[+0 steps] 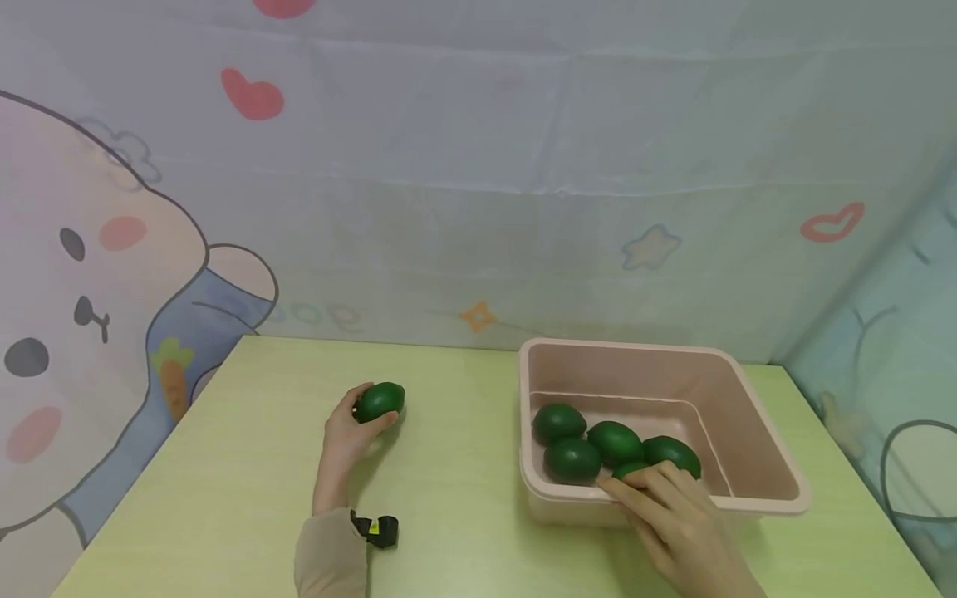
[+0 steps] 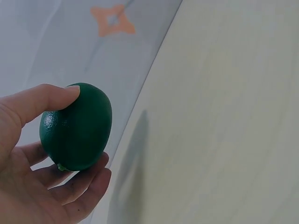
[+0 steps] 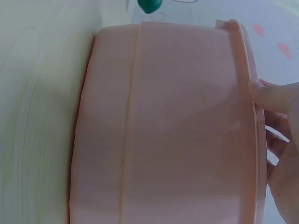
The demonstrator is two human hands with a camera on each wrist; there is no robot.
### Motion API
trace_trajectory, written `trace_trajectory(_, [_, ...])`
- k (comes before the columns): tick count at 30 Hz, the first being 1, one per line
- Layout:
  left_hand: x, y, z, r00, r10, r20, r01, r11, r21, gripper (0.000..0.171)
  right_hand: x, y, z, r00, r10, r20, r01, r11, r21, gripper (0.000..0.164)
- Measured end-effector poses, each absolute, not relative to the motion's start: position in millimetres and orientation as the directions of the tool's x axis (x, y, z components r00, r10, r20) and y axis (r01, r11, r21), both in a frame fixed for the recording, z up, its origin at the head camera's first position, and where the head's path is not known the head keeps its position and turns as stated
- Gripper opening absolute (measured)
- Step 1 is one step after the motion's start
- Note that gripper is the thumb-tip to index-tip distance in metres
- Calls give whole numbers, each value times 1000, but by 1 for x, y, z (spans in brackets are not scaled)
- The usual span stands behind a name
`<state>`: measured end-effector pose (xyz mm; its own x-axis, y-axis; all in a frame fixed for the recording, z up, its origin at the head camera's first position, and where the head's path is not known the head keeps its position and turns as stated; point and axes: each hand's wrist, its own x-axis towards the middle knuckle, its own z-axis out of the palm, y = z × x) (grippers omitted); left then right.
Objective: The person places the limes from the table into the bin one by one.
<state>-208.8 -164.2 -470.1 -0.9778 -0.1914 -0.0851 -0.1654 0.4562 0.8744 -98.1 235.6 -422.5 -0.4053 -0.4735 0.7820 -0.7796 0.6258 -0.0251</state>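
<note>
My left hand (image 1: 351, 436) holds a dark green oval fruit (image 1: 381, 402), shaped like a lime, over the left half of the table. In the left wrist view the thumb lies on top of this glossy fruit (image 2: 77, 128), and the fingers curl beneath it; a small stem nub shows at its lower end. My right hand (image 1: 676, 515) grips the near rim of a pale pink plastic bin (image 1: 628, 372). The right wrist view has the thumb (image 3: 271, 97) on the rim's outer side and the other fingers behind it. Several similar green fruits (image 1: 573, 459) lie inside the bin, one partly hidden by the right hand.
The bin stands on the right side of a light yellow-green table (image 1: 224, 465). Behind the table hangs a printed cloth (image 1: 449, 208) with hearts, stars and a cartoon animal. A black wrist camera (image 1: 381, 530) sits at the left sleeve.
</note>
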Motion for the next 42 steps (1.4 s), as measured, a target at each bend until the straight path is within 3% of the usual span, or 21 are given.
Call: trace_trajectory(42, [-209, -119, -413, -993, -76, 89, 39, 504, 863, 68, -98, 236, -421, -411, -459, 788, -777, 628, -39, 36])
